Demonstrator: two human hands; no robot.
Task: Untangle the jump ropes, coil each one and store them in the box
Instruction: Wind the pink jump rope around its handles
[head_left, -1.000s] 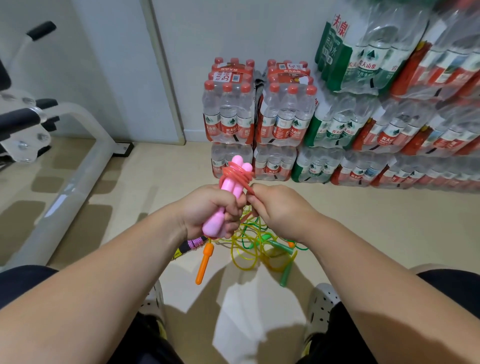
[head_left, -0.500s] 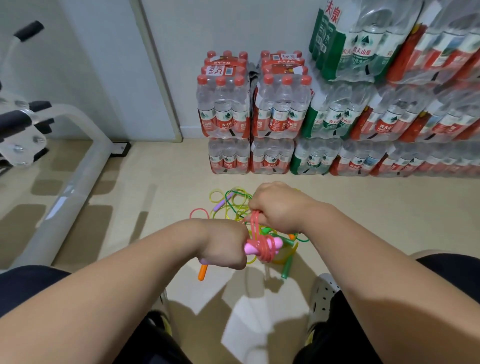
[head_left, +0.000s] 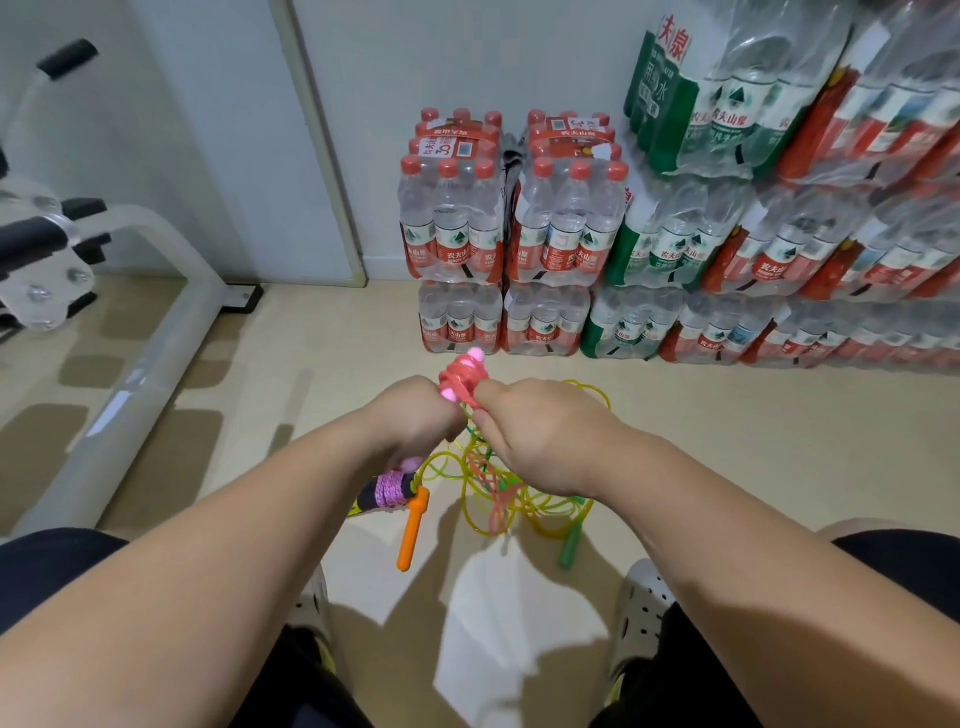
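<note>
Pinching red rope, right fingers sit beside left-gripped pink handles.

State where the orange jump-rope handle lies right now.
In the head view, the orange handle lies on the floor, centre-left, just below the purple coiled rope and left of the tangled yellow rope.

Pink handles upright again, higher.

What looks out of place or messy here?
The ropes lie in a tangled heap on the floor, loops crossing, with an orange handle and a green handle at its edges. Left hand grips the pink handles; right hand pinches the red cord wound round them.
</note>
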